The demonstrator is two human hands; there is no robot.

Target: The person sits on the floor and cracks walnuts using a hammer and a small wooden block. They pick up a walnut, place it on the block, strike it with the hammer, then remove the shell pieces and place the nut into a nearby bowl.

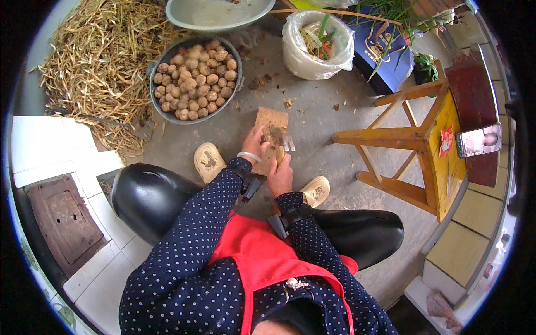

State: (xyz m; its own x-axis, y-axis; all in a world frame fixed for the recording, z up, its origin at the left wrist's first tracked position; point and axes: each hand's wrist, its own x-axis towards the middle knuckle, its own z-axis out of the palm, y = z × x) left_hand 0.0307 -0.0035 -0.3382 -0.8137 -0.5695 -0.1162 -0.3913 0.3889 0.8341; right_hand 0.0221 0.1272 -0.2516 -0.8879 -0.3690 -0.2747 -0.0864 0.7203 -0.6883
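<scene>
My right hand [281, 176] grips the light wooden handle of a claw hammer [277, 155]. The hammer's metal head lies over a brown, brick-like block [272, 116] on the floor between my feet. At the block's left side, my left hand [253, 144] has its fingers bent close to the hammer head. Whatever may be under those fingertips is hidden by the hand and hammer. Beyond the block, to the left, a grey bucket [155, 107] holds many whole walnuts [190, 83].
A yellow wooden stool [444, 167] stands at right, with a phone [478, 141] by its seat. Farther off are a bin lined with a plastic bag [297, 63], a blue bag [387, 56] and a pale basin [217, 19]. Dry stalks [100, 71] are heaped at left.
</scene>
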